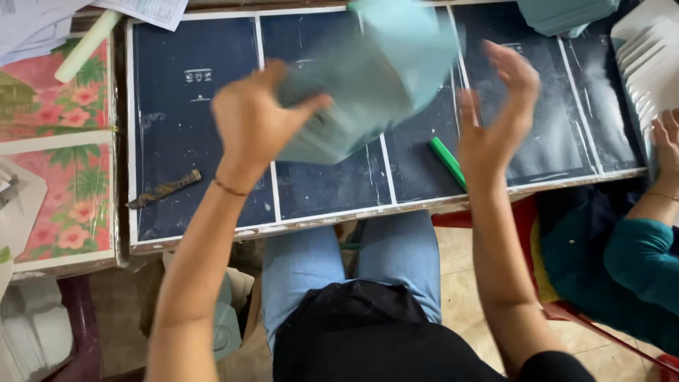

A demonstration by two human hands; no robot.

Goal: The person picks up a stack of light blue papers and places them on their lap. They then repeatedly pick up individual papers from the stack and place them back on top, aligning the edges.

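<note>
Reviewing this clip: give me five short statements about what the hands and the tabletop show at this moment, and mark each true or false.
1. The left hand grips a stack of pale green sheets. True.
2. The right hand is closed around the stack. False: it is open, fingers spread, beside the stack and apart from it.
3. A green pen lies on the dark board. True.
4. The rusty tool is held in the right hand. False: it lies on the board, left of the left arm, untouched.
5. Another person's hand shows at the right edge, by a fanned white stack. True.
</note>
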